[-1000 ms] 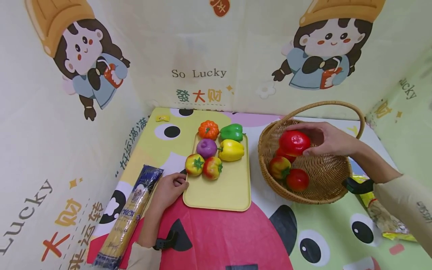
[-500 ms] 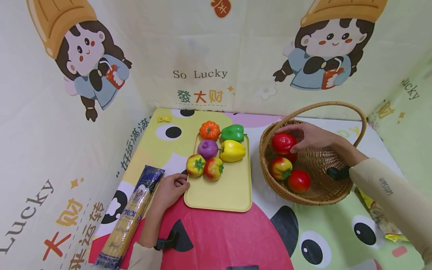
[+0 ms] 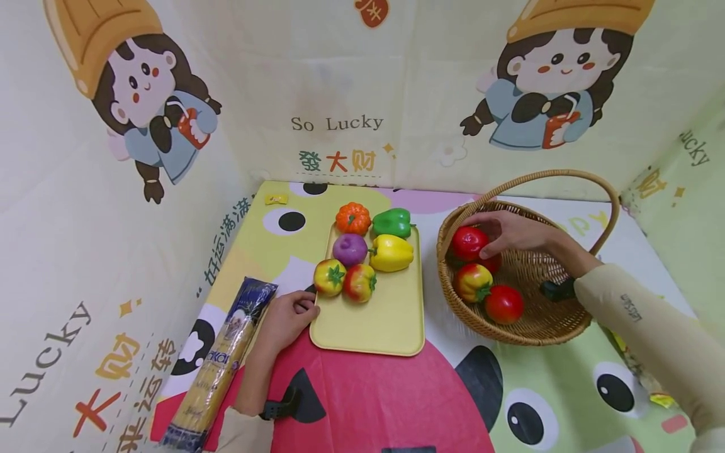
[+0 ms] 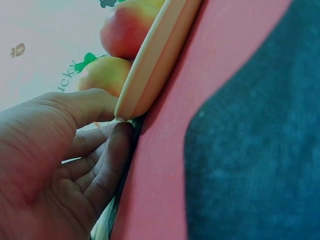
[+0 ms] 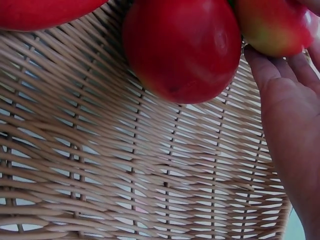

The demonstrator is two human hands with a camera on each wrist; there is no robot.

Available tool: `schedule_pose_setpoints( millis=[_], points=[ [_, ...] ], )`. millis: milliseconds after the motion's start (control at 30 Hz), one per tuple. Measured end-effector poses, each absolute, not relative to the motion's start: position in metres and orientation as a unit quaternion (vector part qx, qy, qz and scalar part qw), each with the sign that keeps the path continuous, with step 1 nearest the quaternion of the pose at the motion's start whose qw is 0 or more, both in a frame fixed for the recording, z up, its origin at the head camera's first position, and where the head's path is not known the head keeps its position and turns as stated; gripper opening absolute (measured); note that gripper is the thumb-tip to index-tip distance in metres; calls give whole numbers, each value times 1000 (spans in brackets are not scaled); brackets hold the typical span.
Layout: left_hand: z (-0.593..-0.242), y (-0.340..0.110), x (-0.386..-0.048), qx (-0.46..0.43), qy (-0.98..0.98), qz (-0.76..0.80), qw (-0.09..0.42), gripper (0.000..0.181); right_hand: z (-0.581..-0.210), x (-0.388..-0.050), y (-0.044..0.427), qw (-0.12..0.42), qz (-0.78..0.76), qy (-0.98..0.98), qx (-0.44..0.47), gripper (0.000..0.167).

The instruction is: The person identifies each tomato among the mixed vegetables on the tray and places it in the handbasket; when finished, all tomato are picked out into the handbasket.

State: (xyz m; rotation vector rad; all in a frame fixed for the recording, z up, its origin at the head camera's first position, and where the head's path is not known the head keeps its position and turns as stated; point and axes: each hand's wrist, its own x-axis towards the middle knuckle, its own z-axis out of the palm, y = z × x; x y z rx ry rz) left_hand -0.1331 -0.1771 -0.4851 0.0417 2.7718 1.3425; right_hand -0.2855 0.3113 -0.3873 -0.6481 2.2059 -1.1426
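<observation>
Fruit (image 3: 467, 244), round and glossy red, sits in the curled right grip (image 3: 517, 231), far left inside the brown wicker basket (image 3: 527, 336); left grip (image 3: 285, 319) pinches the yellow rectangular tray (image 3: 368, 326).

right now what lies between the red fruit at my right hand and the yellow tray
In the head view, the basket's left wall, then a bare strip of printed tablecloth.

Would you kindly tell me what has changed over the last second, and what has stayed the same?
The right hand has carried a red tomato leftward and lower, to the far left part of the basket; it has not visibly let go. The left hand still pinches the left edge of the tray. The tray and the long pack look unmoved.
</observation>
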Motion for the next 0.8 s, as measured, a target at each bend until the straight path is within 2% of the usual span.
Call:
schedule_pose_setpoints(
  millis=[600, 800],
  points=[
    [-487, -177, -133, 10, 901, 432, 32, 24, -395, -286, 308, 306, -444, 806, -245, 67],
    [-487, -177, -133, 14, 901, 434, 26, 22, -385, -284, 312, 305, -454, 798, -254, 68]
  ],
)
